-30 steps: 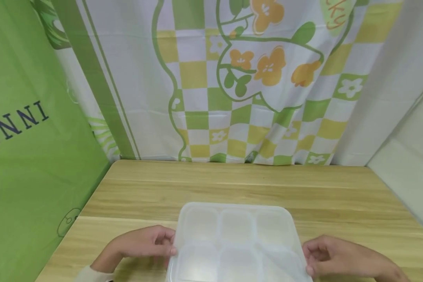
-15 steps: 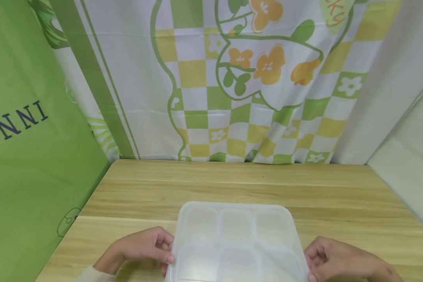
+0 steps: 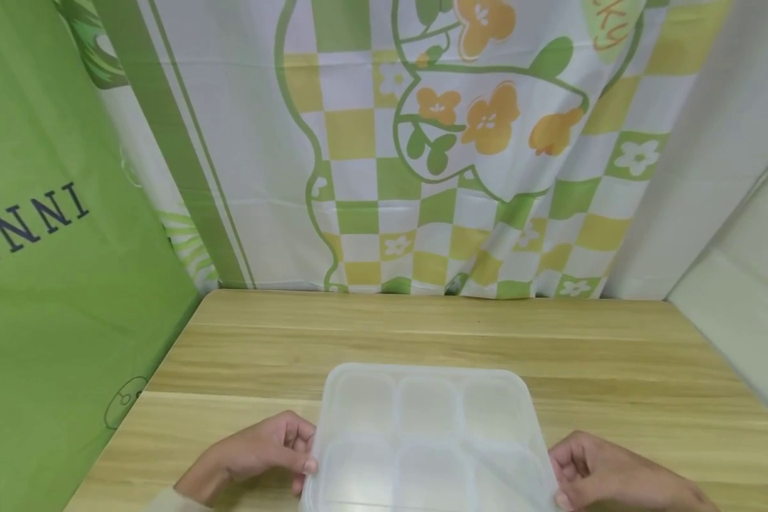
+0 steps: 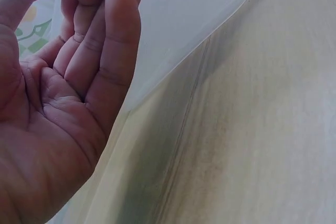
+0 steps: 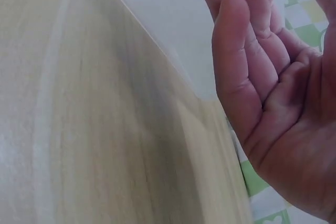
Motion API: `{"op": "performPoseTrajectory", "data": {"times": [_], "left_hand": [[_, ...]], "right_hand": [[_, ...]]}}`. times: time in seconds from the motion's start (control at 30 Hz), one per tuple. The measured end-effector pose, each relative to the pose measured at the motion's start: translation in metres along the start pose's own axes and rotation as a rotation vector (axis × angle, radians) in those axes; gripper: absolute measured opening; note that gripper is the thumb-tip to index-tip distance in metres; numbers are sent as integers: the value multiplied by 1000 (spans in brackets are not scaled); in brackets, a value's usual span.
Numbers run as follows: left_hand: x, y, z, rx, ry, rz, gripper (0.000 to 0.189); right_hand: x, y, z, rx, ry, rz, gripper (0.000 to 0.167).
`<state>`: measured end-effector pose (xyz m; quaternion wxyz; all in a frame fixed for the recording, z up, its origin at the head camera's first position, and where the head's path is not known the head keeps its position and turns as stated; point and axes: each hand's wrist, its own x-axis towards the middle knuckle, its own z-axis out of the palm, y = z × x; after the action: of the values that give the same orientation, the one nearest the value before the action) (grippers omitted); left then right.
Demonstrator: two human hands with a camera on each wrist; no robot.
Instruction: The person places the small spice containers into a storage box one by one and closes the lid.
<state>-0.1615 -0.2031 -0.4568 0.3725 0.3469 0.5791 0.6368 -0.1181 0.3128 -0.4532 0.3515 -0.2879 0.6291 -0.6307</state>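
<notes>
A translucent white plastic compartment box (image 3: 432, 437) is at the bottom middle of the head view, its rounded sections showing in rows; its near edge is cut off. My left hand (image 3: 262, 449) holds its left side, thumb at the rim and fingers curled at the side. On the opposite side, my right hand (image 3: 604, 471) grips the right edge in the same way. Both wrist views show the box's smooth side or underside (image 4: 184, 14) tilted over the wood, with bent fingers against it. The fingertips are partly hidden by the box.
The box is over a light wooden table (image 3: 262, 355), casting a shadow on it. Behind the table hangs a checkered floral curtain (image 3: 435, 213). A green cloth (image 3: 51, 320) borders the left side and a pale sheet (image 3: 742, 284) the right.
The box has barely moved, its far edge slightly higher in the head view. My right hand has shifted a little to the left along the edge; both hands keep their hold.
</notes>
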Motion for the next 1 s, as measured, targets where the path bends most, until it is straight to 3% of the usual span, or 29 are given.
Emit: {"op": "performPoseTrajectory", "data": {"times": [0.37, 0.53, 0.67, 0.77, 0.83, 1.0], "left_hand": [[2, -4, 0, -3, 2, -5, 29], [2, 3, -6, 85, -44, -9, 24], [1, 10, -14, 214, -36, -67, 21], [0, 15, -20, 321, 26, -70, 15], [2, 16, -24, 391, 97, -31, 12], [11, 19, -27, 600, 363, 5, 32]], "right_hand": [[-6, -6, 3, -29, 19, 35, 18], [-6, -10, 2, -28, -17, 23, 14], [-8, -22, 2, -211, 12, 32, 13], [-11, -32, -2, -436, 113, -2, 22], [-12, -37, -5, -511, 203, -25, 33], [-6, -48, -5, -715, 493, -13, 51]]}}
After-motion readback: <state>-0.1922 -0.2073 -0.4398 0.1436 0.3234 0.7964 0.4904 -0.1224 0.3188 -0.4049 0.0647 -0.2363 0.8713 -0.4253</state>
